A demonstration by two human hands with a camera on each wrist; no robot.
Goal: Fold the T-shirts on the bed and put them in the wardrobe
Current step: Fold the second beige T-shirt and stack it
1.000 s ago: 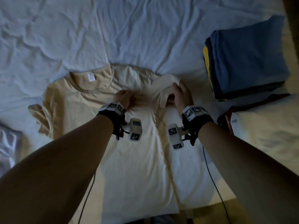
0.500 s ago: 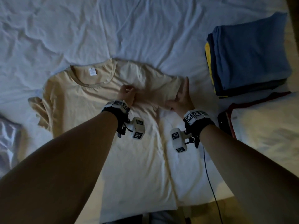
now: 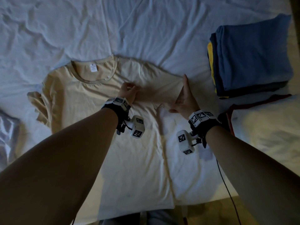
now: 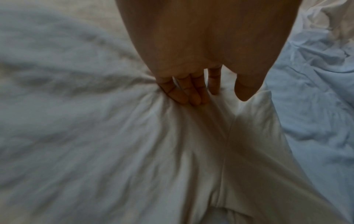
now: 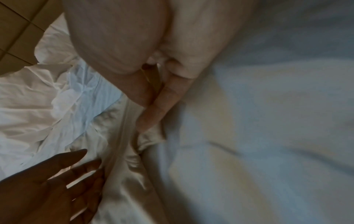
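1. The bed (image 3: 146,30) filled the room's low light, its white sheet creased all over.
2. A beige T-shirt (image 3: 78,98) lay flat on the sheet near the bed's close edge, collar away from the person, label showing inside the neck. Its right side looked folded in along a straight line down the body; the left sleeve stuck out, rumpled.
3. A stack (image 3: 253,54) of folded shirts sat on the bed to the right, well apart from the beige one, blue on top with yellow and dark layers showing at its edge.
4. A pale pillow (image 3: 267,127) lay nearer on the right, just below the stack, with something dark and red-edged tucked beside it.
5. The left hand (image 3: 128,93) rested on the shirt's chest, just below the collar. Its fingers (image 4: 191,94) lay fairly straight, pressing into the cloth, which gathered in creases around the tips; it grasped nothing that I could see.
6. The right hand (image 3: 184,98) stood edge-on at the shirt's right shoulder, fingers (image 5: 161,103) straight and together along the fold, thumb spread, holding nothing.
7. Each wrist carried a black band with a white marked block; a thin cable (image 3: 227,184) trailed from the right one.
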